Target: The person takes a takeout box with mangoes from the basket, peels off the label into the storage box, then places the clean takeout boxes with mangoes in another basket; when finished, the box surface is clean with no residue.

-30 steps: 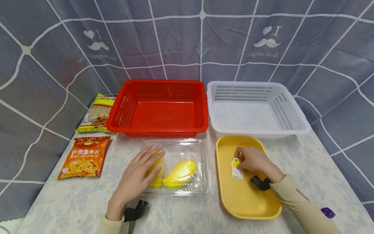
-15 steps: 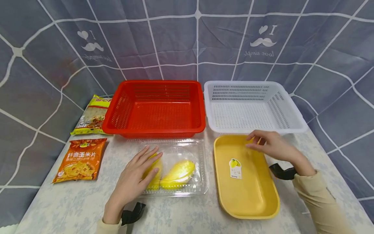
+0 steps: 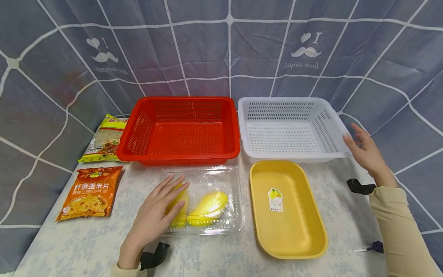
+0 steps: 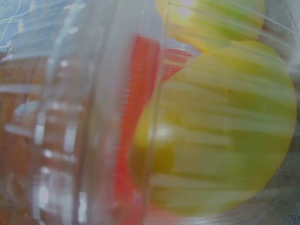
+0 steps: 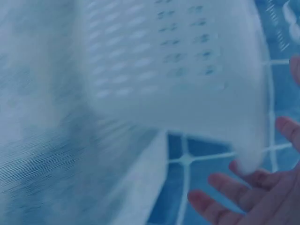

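Note:
My left hand [image 3: 152, 213] rests with spread fingers on the lid of a clear plastic clamshell box [image 3: 236, 196]. Inside the box lie two yellow mangoes [image 3: 209, 207], one partly hidden under the fingers. The left wrist view shows a mango [image 4: 220, 131] close up through the ribbed plastic. Over at the right, my right hand [image 3: 368, 154] has its fingers extended at the right end of the white basket [image 3: 287, 156]. In the right wrist view its fingertips [image 5: 225, 187] are right by the basket's rim. A small card with a mango picture [image 3: 275, 200] lies flat in the yellow tray [image 3: 294, 234].
A red basket [image 3: 180, 157] stands left of the white one. An orange bag of corn chips [image 3: 90, 192] lies at the left. Behind it, a yellow-and-clear food packet [image 3: 105, 140] is partly covered by the red basket. A purple-wrapped lollipop [image 3: 376, 247] lies near my right sleeve.
My right hand has let go of the card, leaving it in the yellow tray, and has moved right to the white basket's end. The left hand stays on the box.

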### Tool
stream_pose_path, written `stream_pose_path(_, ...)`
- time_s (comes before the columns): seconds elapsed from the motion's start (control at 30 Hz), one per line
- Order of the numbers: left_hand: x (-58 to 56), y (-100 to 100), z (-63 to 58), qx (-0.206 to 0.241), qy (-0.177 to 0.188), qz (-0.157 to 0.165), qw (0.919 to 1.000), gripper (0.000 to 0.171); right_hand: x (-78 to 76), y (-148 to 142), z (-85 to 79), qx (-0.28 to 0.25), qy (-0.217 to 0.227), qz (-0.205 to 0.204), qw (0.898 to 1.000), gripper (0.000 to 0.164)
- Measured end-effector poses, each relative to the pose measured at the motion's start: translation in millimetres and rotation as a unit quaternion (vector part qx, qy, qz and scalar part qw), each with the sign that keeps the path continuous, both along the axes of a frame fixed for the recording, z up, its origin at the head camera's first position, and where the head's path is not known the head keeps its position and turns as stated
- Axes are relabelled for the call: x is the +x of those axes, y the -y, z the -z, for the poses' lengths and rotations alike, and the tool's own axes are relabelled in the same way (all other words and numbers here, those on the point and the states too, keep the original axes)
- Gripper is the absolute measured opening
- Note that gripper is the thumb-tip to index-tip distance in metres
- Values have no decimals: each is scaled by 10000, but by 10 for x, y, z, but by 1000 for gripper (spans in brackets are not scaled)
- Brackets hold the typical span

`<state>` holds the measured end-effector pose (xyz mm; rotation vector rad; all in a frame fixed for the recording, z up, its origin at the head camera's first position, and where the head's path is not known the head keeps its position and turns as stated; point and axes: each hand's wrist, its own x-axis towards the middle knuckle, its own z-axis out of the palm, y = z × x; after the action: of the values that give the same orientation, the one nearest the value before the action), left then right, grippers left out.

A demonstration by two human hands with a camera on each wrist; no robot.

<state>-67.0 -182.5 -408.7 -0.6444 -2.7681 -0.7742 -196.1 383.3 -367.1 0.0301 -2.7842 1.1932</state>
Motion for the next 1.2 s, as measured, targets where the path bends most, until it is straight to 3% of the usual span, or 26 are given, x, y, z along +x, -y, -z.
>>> stream_pose_path(0.23, 4, -1, 4, 21, -10, -10, 10000, 44, 23, -112, 273, -279, 484, -102, 9984, 72)
stream_pose_path(0.5, 6, 4, -4, 138, 81, 5, 9999, 44, 31, -130, 405, -948, 312, -174, 9949, 67)
stream_pose_path(0.7, -5, -1, -10, 674, 434, -25, 9968, 44, 15, -149, 452, -1223, 190, -56, 9923, 64)
stream_pose_path(0.8, 0, -12, -22, 1040, 683, -214, 9920, 44, 8, -149, 478, -2015, 56, -161, 9793, 63)
stream_pose_path(0.97, 22, -19, -47, 1413, 1117, -693, 9812, 49, -48, -218, 597, -3396, -40, -592, 9387, 59)
stream_pose_path(1.03, 34, -8, -64, 1472, 1311, -844, 9767, 53, -108, -306, 696, -3581, -13, -698, 9311, 59)
stream_pose_path(1.2, 42, 63, -122, 1554, 1917, -967, 9642, 59, -272, -527, 958, -3712, 30, -697, 9260, 65)
